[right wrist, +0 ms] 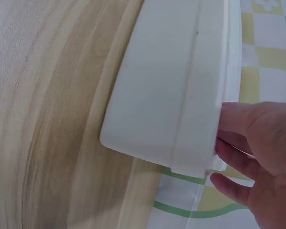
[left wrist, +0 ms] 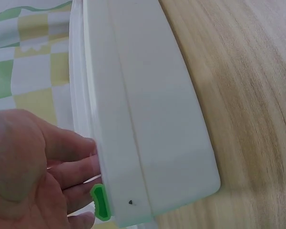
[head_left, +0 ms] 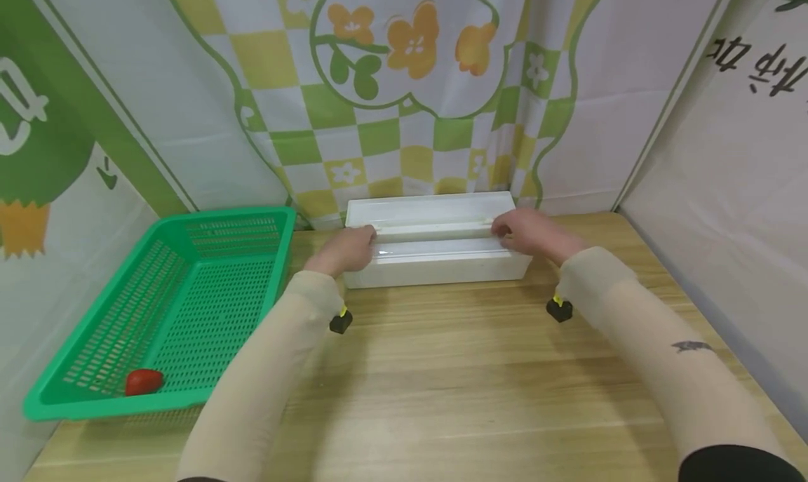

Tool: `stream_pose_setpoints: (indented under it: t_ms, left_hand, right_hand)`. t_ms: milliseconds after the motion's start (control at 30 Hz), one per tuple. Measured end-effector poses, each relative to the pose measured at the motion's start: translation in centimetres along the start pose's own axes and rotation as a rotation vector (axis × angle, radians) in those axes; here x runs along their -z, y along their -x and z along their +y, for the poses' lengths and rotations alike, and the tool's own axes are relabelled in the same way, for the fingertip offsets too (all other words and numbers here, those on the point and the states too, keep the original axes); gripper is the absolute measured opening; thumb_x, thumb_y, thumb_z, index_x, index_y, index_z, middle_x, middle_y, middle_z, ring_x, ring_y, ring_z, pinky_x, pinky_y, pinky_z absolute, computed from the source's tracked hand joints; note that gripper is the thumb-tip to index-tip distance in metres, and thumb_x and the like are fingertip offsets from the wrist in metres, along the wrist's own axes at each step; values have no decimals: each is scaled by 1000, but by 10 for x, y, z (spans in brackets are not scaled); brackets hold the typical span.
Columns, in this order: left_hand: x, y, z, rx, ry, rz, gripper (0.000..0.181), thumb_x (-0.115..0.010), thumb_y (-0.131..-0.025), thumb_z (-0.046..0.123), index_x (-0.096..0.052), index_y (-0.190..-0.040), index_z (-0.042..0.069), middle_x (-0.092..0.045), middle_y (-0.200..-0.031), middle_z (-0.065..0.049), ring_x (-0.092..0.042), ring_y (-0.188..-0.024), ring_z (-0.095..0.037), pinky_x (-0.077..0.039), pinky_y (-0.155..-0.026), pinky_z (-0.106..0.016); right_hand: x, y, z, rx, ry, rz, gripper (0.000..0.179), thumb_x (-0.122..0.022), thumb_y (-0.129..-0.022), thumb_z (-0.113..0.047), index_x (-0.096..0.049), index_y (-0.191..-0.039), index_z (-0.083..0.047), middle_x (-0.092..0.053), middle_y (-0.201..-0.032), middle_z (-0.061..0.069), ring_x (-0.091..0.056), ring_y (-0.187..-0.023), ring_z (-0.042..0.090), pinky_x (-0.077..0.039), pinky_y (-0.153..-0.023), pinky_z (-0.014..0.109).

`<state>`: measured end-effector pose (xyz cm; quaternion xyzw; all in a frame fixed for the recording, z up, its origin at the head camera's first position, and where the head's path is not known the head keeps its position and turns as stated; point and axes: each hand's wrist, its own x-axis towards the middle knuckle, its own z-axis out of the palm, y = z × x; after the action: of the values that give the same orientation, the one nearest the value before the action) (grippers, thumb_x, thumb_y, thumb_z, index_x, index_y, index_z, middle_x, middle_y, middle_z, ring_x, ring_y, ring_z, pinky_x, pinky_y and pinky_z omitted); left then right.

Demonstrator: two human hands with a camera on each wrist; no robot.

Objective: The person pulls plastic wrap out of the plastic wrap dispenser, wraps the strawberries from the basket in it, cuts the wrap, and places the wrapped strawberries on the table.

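white box (head_left: 435,271) between left hand (head_left: 346,250) and right hand (head_left: 529,233)
both hands bend their fingers at its opposite ends; whether they pinch it cannot be told. probably light, stiff, a little slippery; best held by both ends.

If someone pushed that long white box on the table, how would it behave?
The white box would probably slide rather than tip, since it is long and sits low. Its straight, smooth front wall suggests stiff plastic, perhaps slightly slippery to grip.
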<state>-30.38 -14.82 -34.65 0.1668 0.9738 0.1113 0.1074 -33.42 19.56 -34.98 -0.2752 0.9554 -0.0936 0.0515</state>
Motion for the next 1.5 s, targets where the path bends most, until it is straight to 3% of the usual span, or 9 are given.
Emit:
stream_pose_setpoints:
  t_ms: [133, 267, 367, 667, 900, 1067, 1333, 1500]
  left_hand:
    - [-1, -1, 0, 1, 23, 6, 28, -40, -101, 10, -57, -120, -1, -63, -114, -19, -58, -102, -31, -49, -95, -45]
    - [-3, -2, -1, 2, 36, 37, 29, -47, -101, 12, -60, -123, -1, -65, -124, -19, -60, -114, -33, -49, -103, -48]
    - [-5, -4, -1, 5, 33, 70, 26, -51, -101, 13, -63, -120, 0, -67, -122, -19, -62, -115, -34, -50, -102, -47]
    - [-9, -8, -5, 43, 57, 147, 18, -48, -98, 7, -64, -103, 2, -69, -104, -14, -62, -94, -27, -54, -87, -41]
    - [-8, -8, -3, 66, 56, 161, 16, -45, -97, 3, -58, -89, 6, -60, -85, -8, -52, -76, -21, -43, -67, -30]
    - [-8, -9, -2, 71, 46, 156, 16, -43, -96, -1, -55, -88, 7, -56, -80, -7, -50, -73, -20, -41, -64, -29]
    - [-6, -10, -1, 82, 33, 167, 16, -42, -98, 2, -58, -95, 3, -62, -89, -11, -54, -78, -22, -47, -71, -33]
    - [-7, -11, -3, 68, 9, 177, 16, -42, -98, 3, -57, -94, 4, -63, -90, -11, -54, -79, -23, -48, -73, -34]
  right_hand:
    - [-2, -2, 0, -13, 27, 48, 12, -64, -92, -5, -72, -100, -5, -74, -102, 12, -67, -97, 30, -55, -90, 46]
    - [-4, -4, 0, -33, 49, 92, 11, -61, -90, -3, -71, -89, -8, -73, -93, 8, -66, -89, 27, -55, -84, 44]
    - [-6, -5, 1, -31, 79, 110, 13, -58, -89, -2, -68, -85, -8, -71, -88, 7, -63, -84, 25, -53, -80, 43]
    - [-10, -5, 2, -4, 98, 137, 13, -60, -90, -3, -70, -98, -6, -74, -94, 10, -67, -87, 27, -56, -81, 42]
    - [-9, -6, 3, -10, 89, 107, 21, -62, -90, -3, -75, -106, -5, -74, -111, 13, -69, -103, 33, -54, -95, 46]
    - [-12, -8, 6, -3, 101, 126, 17, -65, -90, -5, -76, -103, -7, -74, -111, 14, -69, -104, 34, -54, -96, 47]
    - [-17, -11, 7, 26, 174, 148, 14, -57, -96, -7, -65, -85, -5, -66, -84, 9, -58, -78, 23, -51, -74, 39]
    - [-18, -9, 7, 1, 135, 151, 12, -55, -96, -5, -67, -94, -2, -70, -92, 13, -65, -88, 28, -55, -82, 43]
